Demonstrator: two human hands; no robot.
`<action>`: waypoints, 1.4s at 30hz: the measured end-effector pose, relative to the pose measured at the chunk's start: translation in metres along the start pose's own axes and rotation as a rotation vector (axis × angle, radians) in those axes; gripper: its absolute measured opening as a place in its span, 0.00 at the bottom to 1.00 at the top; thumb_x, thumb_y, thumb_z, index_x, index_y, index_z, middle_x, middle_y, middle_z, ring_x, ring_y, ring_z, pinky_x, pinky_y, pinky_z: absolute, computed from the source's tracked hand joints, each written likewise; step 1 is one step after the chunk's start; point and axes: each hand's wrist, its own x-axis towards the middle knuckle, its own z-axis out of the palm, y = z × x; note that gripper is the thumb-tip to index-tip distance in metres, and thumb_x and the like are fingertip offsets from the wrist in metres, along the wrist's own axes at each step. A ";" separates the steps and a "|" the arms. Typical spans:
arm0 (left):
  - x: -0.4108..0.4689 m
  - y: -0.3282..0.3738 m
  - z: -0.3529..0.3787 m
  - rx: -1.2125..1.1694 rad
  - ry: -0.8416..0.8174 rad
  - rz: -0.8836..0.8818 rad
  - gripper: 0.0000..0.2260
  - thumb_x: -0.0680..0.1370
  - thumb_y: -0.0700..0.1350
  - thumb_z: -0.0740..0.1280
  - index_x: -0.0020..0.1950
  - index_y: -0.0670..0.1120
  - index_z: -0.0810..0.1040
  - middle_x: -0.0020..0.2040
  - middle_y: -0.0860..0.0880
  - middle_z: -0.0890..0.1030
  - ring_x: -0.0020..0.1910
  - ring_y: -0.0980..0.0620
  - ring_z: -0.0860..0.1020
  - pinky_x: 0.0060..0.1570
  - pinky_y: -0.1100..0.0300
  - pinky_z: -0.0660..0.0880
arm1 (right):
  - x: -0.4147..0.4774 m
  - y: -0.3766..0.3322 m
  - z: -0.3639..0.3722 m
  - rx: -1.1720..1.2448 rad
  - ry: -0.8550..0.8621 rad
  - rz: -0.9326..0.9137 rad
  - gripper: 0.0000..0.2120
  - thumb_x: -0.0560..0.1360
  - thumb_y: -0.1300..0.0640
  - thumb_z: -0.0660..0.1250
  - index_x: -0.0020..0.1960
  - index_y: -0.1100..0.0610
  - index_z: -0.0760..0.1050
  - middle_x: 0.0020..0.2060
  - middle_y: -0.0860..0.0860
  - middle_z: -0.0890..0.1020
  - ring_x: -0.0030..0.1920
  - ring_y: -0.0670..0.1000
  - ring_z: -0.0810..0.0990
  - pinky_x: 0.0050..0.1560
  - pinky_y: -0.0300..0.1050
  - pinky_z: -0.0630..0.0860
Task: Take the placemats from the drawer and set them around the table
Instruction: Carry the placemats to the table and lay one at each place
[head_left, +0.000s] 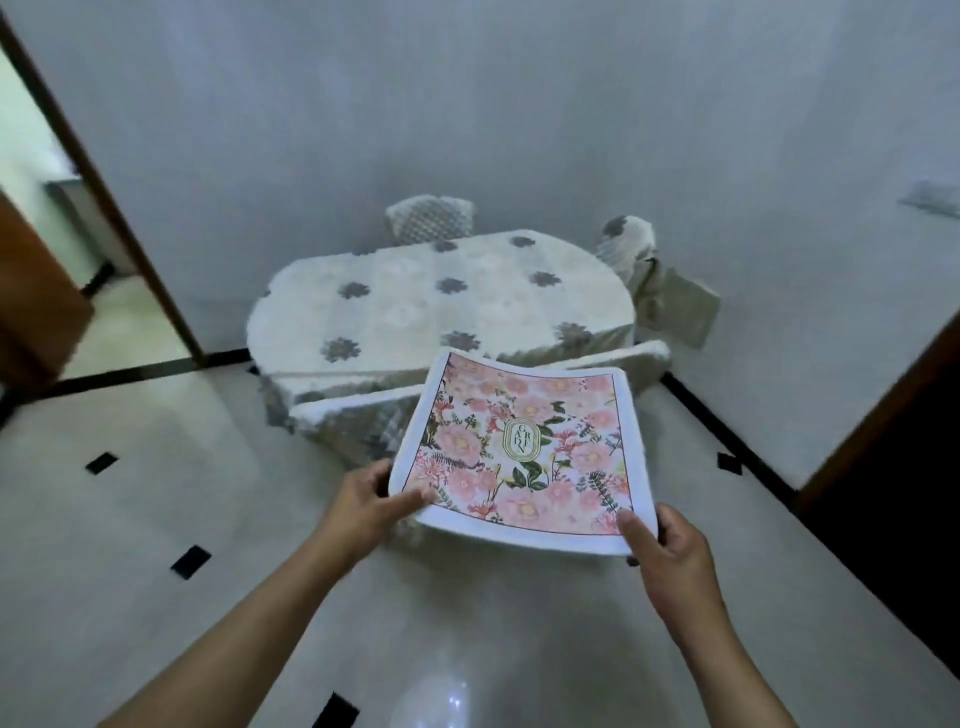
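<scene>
Your left hand (363, 501) and right hand (662, 540) each pinch a near corner of the placemats (524, 457), keeping the stack level for carrying to the table (395, 317).

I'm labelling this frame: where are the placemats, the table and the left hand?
placemats (524, 452): head view, floral centre.
table (415, 306): head view, covered top.
left hand (363, 506): head view, back of hand.

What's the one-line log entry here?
carry | both hands hold placemats | table ahead, bare | none placed
</scene>
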 end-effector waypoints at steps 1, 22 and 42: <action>-0.001 -0.005 -0.024 -0.011 0.066 -0.005 0.11 0.69 0.45 0.78 0.50 0.52 0.84 0.46 0.51 0.87 0.42 0.50 0.86 0.34 0.63 0.79 | 0.010 -0.011 0.023 0.003 -0.049 -0.026 0.04 0.75 0.50 0.70 0.42 0.47 0.81 0.35 0.47 0.85 0.33 0.44 0.80 0.36 0.50 0.77; 0.076 -0.097 -0.488 -0.103 0.477 -0.057 0.10 0.72 0.44 0.77 0.51 0.48 0.83 0.47 0.52 0.87 0.44 0.53 0.85 0.38 0.68 0.78 | 0.096 -0.182 0.525 0.020 -0.411 -0.135 0.07 0.76 0.52 0.70 0.44 0.55 0.81 0.37 0.54 0.85 0.37 0.52 0.81 0.37 0.52 0.77; 0.401 -0.129 -0.731 -0.078 0.421 -0.150 0.12 0.73 0.47 0.76 0.55 0.51 0.82 0.49 0.54 0.87 0.46 0.54 0.85 0.45 0.60 0.80 | 0.355 -0.227 0.840 -0.140 -0.325 -0.155 0.08 0.75 0.47 0.69 0.37 0.45 0.78 0.28 0.49 0.80 0.30 0.48 0.78 0.34 0.47 0.72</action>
